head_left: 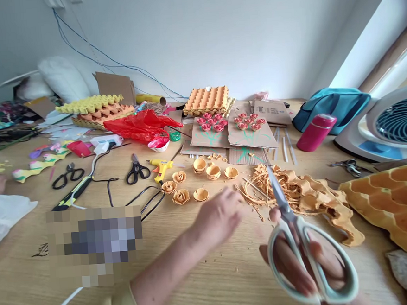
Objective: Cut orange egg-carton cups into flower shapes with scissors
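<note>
In the head view, my right hand (295, 269) has its fingers through the pale handles of a pair of scissors (278, 191). The blades point up and away, close together. My left hand (225, 213) reaches over the table, its fingers smeared by motion; whether they hold anything is unclear. Just beyond it stand cups cut from orange egg carton (213, 172), and rolled carton roses (181, 197) lie to the left. A heap of thin carton trimmings (258, 186) lies behind the scissors, beside a ragged piece of egg carton (318, 193).
A yellow glue gun (161, 168), black-handled scissors (137, 170) and a cutter knife (74, 193) lie on the left. Pink flowers sit on cardboard sheets (211, 140) at the back. On the right are a pink bottle (316, 133), a fan (372, 129) and a large egg tray (395, 204).
</note>
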A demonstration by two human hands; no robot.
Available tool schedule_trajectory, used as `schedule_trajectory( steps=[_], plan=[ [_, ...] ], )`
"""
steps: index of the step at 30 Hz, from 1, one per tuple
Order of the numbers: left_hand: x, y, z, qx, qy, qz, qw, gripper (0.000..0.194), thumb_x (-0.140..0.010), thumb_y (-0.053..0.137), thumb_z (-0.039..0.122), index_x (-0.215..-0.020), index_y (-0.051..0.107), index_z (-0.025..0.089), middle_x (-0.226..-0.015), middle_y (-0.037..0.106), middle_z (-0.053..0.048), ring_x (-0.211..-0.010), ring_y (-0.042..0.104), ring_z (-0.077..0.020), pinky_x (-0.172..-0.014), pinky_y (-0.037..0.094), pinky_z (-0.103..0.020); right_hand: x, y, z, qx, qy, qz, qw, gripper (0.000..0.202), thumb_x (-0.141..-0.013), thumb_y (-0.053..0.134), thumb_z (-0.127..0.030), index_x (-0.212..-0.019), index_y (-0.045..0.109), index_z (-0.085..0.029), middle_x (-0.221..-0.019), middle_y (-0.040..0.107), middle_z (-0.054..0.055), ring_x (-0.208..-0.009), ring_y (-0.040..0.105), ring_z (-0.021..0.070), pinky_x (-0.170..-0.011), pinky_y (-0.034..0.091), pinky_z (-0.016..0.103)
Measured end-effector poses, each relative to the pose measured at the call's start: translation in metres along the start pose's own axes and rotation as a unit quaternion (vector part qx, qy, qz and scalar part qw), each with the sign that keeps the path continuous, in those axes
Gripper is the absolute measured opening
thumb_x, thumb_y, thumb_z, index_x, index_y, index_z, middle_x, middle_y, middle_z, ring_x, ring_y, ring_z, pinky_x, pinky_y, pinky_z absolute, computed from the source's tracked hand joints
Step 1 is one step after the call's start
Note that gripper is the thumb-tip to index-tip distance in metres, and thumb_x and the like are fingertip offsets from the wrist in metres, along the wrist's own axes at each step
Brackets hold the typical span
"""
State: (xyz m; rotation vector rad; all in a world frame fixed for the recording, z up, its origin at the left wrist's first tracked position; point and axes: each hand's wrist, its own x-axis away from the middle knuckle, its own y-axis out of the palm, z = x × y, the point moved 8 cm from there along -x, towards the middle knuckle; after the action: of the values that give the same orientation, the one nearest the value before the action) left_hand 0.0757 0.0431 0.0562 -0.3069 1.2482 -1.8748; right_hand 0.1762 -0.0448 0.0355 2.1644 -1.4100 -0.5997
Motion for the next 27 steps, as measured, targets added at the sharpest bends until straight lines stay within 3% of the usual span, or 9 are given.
schedule_trajectory(
  steps=[3, 5, 8, 9, 12, 14, 18, 21, 27],
  plan=[
    [-0.024, -0.056, -0.042, -0.109, -0.071, 0.091, 0.987, 0.026, -0.1, 0.042, 0.029, -0.082, 0.058, 0.019, -0.085, 0.061, -0.002, -0.074, 0.055, -0.0136, -0.069, 0.042, -0.027, -0.011, -0.024, -0.021, 0.085, -0.096, 0.071, 0.989, 0.042, -0.09, 0.06, -0.054, -0.121, 0.054, -0.025, -0.05, 0.055, -0.004, -0.038, 0.038, 0.0129, -0.042, 0.034, 0.027],
    [-0.039, -0.069, -0.061, -0.138, -0.074, 0.094, 0.983, 0.032, -0.101, 0.037, 0.025, -0.079, 0.058, 0.018, -0.082, 0.059, -0.003, -0.078, 0.054, -0.0164, -0.075, 0.042, -0.03, -0.015, -0.032, -0.02, 0.126, -0.101, 0.106, 0.981, 0.043, -0.092, 0.06, -0.052, -0.124, 0.053, -0.025, -0.053, 0.056, -0.004, -0.04, 0.041, 0.014, -0.042, 0.037, 0.027],
    [-0.055, -0.056, -0.075, -0.172, -0.037, 0.06, 0.983, 0.01, -0.094, 0.054, 0.022, -0.096, 0.063, 0.018, -0.103, 0.062, -0.006, -0.098, 0.053, -0.0215, -0.088, 0.042, -0.034, -0.017, -0.035, -0.015, 0.14, -0.097, 0.125, 0.977, 0.046, -0.092, 0.062, -0.05, -0.128, 0.05, -0.024, -0.054, 0.056, -0.004, -0.044, 0.046, 0.0146, -0.043, 0.038, 0.027],
    [-0.058, -0.047, -0.077, -0.186, -0.027, 0.046, 0.981, 0.011, -0.091, 0.061, 0.025, -0.099, 0.064, 0.018, -0.106, 0.061, -0.008, -0.103, 0.051, -0.0245, -0.089, 0.042, -0.037, -0.017, -0.035, -0.014, 0.138, -0.096, 0.124, 0.978, 0.046, -0.092, 0.061, -0.05, -0.128, 0.05, -0.023, -0.055, 0.056, -0.004, -0.045, 0.046, 0.0144, -0.043, 0.039, 0.026],
    [-0.066, -0.025, -0.084, -0.205, -0.02, 0.017, 0.978, 0.012, -0.08, 0.073, 0.022, -0.088, 0.066, 0.018, -0.104, 0.06, -0.008, -0.104, 0.049, -0.0279, -0.087, 0.043, -0.04, -0.016, -0.036, -0.012, 0.145, -0.096, 0.118, 0.978, 0.043, -0.094, 0.059, -0.047, -0.129, 0.049, -0.023, -0.057, 0.057, -0.003, -0.046, 0.048, 0.0141, -0.043, 0.039, 0.025],
    [-0.071, -0.019, -0.086, -0.21, -0.022, 0.01, 0.977, 0.005, -0.08, 0.07, 0.015, -0.083, 0.067, 0.019, -0.101, 0.06, -0.008, -0.103, 0.049, -0.0278, -0.086, 0.043, -0.04, -0.017, -0.036, -0.011, 0.16, -0.097, 0.105, 0.977, 0.042, -0.095, 0.059, -0.047, -0.127, 0.049, -0.022, -0.058, 0.057, -0.003, -0.047, 0.05, 0.0144, -0.043, 0.039, 0.025],
    [-0.069, -0.027, -0.081, -0.207, -0.016, 0.017, 0.978, 0.007, -0.085, 0.062, 0.015, -0.085, 0.068, 0.018, -0.101, 0.06, -0.009, -0.102, 0.051, -0.027, -0.088, 0.043, -0.041, -0.017, -0.036, -0.009, 0.18, -0.082, 0.105, 0.975, 0.04, -0.095, 0.059, -0.046, -0.126, 0.05, -0.022, -0.06, 0.058, -0.002, -0.048, 0.051, 0.0143, -0.044, 0.041, 0.025],
    [-0.048, -0.03, -0.059, -0.189, 0.018, 0.021, 0.982, 0.005, -0.087, 0.063, 0.017, -0.088, 0.068, 0.018, -0.102, 0.061, -0.007, -0.101, 0.052, -0.025, -0.089, 0.044, -0.039, -0.015, -0.033, -0.011, 0.184, -0.076, 0.115, 0.973, 0.04, -0.095, 0.059, -0.044, -0.127, 0.048, -0.023, -0.061, 0.059, -0.003, -0.049, 0.05, 0.014, -0.046, 0.04, 0.025],
    [0.01, -0.001, -0.017, -0.198, 0.042, -0.014, 0.979, 0.004, -0.088, 0.062, 0.018, -0.088, 0.066, 0.019, -0.098, 0.063, -0.007, -0.095, 0.053, -0.0257, -0.083, 0.044, -0.043, -0.014, -0.028, -0.013, 0.205, -0.062, 0.102, 0.971, 0.04, -0.096, 0.059, -0.045, -0.127, 0.046, -0.023, -0.063, 0.06, -0.003, -0.052, 0.051, 0.0148, -0.05, 0.042, 0.028]
  ],
)
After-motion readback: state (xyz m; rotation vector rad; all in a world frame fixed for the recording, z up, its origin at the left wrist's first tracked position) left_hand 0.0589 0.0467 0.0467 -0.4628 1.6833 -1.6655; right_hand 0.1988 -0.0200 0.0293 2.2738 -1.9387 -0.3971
